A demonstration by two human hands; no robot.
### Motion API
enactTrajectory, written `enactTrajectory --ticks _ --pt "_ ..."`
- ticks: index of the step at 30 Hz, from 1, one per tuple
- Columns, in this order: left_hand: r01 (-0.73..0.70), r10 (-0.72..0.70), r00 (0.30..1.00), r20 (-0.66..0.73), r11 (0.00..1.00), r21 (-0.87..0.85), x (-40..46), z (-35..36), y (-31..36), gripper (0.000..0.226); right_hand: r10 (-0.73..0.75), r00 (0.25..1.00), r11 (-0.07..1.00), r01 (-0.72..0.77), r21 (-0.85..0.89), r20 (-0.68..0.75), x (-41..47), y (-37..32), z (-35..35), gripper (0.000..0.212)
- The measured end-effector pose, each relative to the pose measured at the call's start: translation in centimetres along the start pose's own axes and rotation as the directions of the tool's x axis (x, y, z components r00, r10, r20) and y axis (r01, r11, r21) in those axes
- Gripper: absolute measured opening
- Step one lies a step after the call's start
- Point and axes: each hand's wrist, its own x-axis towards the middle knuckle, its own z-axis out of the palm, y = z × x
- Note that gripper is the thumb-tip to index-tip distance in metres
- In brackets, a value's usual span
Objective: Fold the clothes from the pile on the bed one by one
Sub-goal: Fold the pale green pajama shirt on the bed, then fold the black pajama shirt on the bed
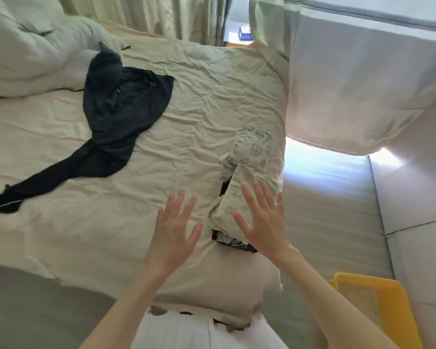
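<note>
Two hands are spread wide with straight fingers and hold nothing. The right hand [261, 215] is over a folded pale printed garment [233, 197], its fingers over the cloth; whether it presses or hovers just above I cannot tell. The left hand [175, 227] is over bare cream sheet [199, 96] just beside that garment. Under the folded piece a dark patterned item [230, 241] shows at the near edge, and a second folded printed piece [253, 149] lies just beyond, touching the first. This stack sits close to the bed's right edge, with floor beyond it and a yellow basket [388, 306] near the right forearm. To the left the sheet lies open up to a dark unfolded garment [118, 114], well apart from both hands. A white duvet [30, 46] is bunched at the far left corner.
</note>
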Motion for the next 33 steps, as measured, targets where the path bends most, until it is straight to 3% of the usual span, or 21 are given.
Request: enactTrajectory --ticks 3,11,15,19,25,33 --pt "0.158 -0.165 0.978 -0.126 0.985 -0.066 -4.9 -3.3 -1.3 0.074 -0.079 0.997 0.995 0.078 0.065 0.007 -0.3 -4.2 -0.7 0.067" --pt "0.39 -0.398 0.892 -0.214 0.917 -0.08 -13.6 -11.3 -7.6 0.082 -0.276 0.957 0.945 0.254 0.204 0.087 -0.7 -16.3 0.9 0.083" --pt "0.425 -0.417 0.879 -0.231 0.905 -0.015 -14.3 -16.6 -13.8 0.088 -0.359 0.925 0.92 0.327 0.216 0.125 1.8 -23.0 2.1 0.085" --pt "0.443 -0.418 0.87 -0.261 0.896 0.04 -14.2 -21.4 -21.8 0.087 -0.373 0.919 0.92 0.347 0.18 0.132 5.9 -30.5 4.5 0.067" --pt "0.48 -0.47 0.868 -0.161 0.877 0.026 -14.2 -24.8 -33.1 0.059 -0.329 0.93 0.94 0.306 0.151 0.166 11.8 -39.4 10.6 0.064" --pt "0.507 -0.509 0.854 0.104 0.86 0.047 -8.1 -22.7 -42.7 0.059 -0.197 0.939 0.98 0.175 0.099 0.282 19.4 -41.3 19.8 0.061"
